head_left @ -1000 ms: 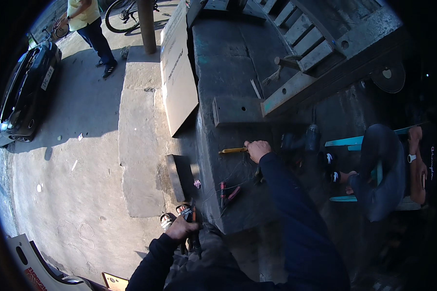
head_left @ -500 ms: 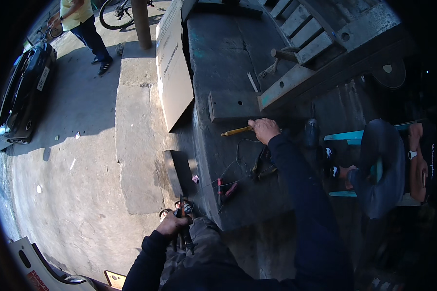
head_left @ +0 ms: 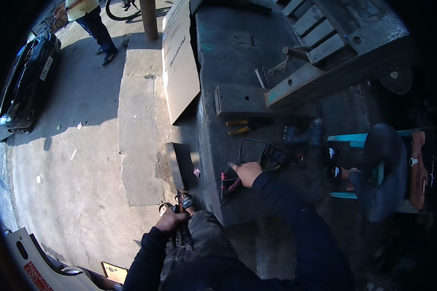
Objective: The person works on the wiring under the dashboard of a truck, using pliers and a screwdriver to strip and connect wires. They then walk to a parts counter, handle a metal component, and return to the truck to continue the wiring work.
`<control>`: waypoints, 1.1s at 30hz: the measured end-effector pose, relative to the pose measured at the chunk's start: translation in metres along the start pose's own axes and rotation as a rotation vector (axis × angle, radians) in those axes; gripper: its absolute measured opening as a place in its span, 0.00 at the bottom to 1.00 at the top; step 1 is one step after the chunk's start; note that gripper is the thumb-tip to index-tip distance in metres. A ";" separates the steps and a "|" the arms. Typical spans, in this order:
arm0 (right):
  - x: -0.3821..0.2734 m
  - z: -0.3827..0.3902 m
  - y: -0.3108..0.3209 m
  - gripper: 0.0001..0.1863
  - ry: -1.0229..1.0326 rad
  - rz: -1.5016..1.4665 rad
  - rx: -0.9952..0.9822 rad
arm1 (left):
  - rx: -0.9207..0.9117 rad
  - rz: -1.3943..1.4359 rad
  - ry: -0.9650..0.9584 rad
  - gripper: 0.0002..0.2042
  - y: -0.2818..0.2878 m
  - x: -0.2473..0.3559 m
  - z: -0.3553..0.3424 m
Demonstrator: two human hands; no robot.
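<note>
Two hands in view. Since the earlier frame my right hand (head_left: 248,172) has left the yellow-handled pliers (head_left: 239,126) and drawn back toward the near edge of the dark slab (head_left: 238,63); the pliers now lie alone, well apart, further in. Left hand (head_left: 172,220) unchanged: fingers closed around a small dark tool (head_left: 182,206) with red on it, off the slab's near-left corner, above the pavement (head_left: 73,160). Pavement to the left is open. Right fingers loosely curled, fingertips touching red-handled pliers (head_left: 228,183) lying flat at the near edge, amid black cable (head_left: 257,145); grip not established. Seated person (head_left: 383,174) crowds the right edge.
</note>
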State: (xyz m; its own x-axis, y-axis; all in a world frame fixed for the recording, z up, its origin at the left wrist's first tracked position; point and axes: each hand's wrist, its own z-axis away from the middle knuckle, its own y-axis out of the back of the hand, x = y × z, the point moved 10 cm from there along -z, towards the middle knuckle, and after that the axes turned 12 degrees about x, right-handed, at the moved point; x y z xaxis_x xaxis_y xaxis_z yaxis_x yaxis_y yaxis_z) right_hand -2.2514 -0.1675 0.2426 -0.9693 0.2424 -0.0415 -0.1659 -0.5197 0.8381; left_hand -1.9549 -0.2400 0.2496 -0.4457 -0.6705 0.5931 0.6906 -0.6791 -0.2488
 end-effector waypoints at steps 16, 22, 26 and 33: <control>-0.040 -0.013 -0.029 0.12 0.051 0.123 0.236 | 0.055 -0.050 0.070 0.09 0.015 -0.023 0.009; -0.064 0.026 0.052 0.16 0.016 0.058 0.255 | 0.145 0.119 -0.049 0.07 0.040 -0.025 0.027; -0.066 0.107 0.161 0.17 -0.055 -0.171 0.495 | 0.159 0.402 -0.121 0.07 0.067 -0.007 0.063; -0.121 0.176 0.257 0.14 0.250 -1.527 0.546 | 0.164 0.679 -0.282 0.07 0.134 -0.001 0.144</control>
State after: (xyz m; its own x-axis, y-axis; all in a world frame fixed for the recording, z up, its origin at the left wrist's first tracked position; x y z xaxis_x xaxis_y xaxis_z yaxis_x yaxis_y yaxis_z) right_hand -2.1443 -0.1858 0.5585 0.0102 0.0702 -0.9975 -0.9122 0.4093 0.0195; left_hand -1.7799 -0.2879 0.3260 0.2559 -0.8089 0.5293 0.8475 -0.0756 -0.5253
